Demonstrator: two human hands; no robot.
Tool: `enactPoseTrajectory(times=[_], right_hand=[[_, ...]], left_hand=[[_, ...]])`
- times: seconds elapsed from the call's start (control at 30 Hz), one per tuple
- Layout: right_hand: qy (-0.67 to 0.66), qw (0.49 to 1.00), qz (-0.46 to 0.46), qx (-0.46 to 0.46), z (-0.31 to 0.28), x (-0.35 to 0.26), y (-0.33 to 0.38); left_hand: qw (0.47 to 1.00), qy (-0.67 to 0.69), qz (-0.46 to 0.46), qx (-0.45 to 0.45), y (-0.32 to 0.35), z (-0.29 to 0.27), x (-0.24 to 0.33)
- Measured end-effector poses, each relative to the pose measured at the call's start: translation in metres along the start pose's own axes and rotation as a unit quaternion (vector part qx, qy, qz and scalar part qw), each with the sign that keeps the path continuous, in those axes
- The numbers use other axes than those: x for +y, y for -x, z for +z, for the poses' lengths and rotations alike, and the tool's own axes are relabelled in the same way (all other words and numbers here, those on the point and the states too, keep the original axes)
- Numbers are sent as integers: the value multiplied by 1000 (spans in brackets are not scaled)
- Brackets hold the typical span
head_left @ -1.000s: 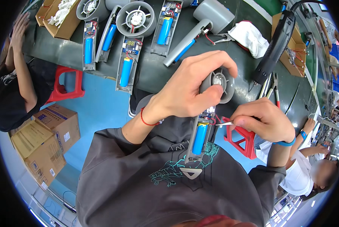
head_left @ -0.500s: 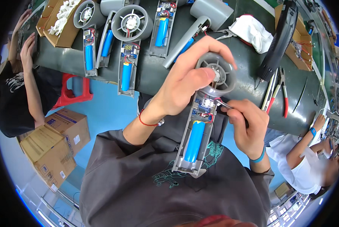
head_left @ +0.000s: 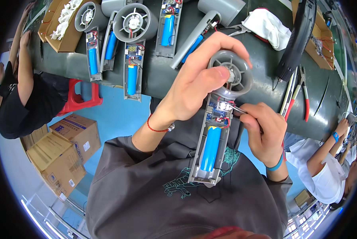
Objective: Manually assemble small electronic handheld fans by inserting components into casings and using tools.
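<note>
An opened grey handheld fan (head_left: pixel 194 159) is held in front of my chest, its round head away from me and its handle toward me. Fingers of my left hand (head_left: pixel 196 85) wrap round the ringed fan head (head_left: pixel 246 81), the thumb pressing at its white hub. In the handle tray lie a blue cylindrical battery (head_left: pixel 211 149) and a small blue circuit board (head_left: pixel 218 113) with red wires. My right hand (head_left: pixel 265 131) pinches a thin metal tool (head_left: pixel 237 108), its exact kind unclear. The tool's tip is at the board's upper end, just below the fan head.
Several similar opened fans (head_left: pixel 135 24) lie across the dark green table (head_left: pixel 64 61). On the right are a black electric screwdriver (head_left: pixel 296 44), red-handled pliers (head_left: pixel 306 95) and a white cloth (head_left: pixel 268 28). Carton trays (head_left: pixel 62 44) hold white parts. People work on both sides.
The fan and both hands have shifted slightly right in the view. The tool's tip stays by the upper end of the board. My left hand keeps its grip.
</note>
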State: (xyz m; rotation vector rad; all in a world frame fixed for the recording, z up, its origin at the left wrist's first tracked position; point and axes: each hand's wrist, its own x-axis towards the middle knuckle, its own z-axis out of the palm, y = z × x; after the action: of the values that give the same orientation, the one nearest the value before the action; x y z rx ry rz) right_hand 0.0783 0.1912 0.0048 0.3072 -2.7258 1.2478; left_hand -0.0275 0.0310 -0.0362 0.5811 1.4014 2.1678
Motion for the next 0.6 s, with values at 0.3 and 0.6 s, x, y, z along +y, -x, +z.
enactPoseTrajectory(times=[0.3, 0.6], right_hand=[[-59, 994, 79, -56, -13, 0, 1], [-112, 984, 104, -96, -26, 4, 1]], left_hand=[[1000, -9, -4, 11, -2, 2, 1], [1000, 3, -1, 10, 0, 3, 1]])
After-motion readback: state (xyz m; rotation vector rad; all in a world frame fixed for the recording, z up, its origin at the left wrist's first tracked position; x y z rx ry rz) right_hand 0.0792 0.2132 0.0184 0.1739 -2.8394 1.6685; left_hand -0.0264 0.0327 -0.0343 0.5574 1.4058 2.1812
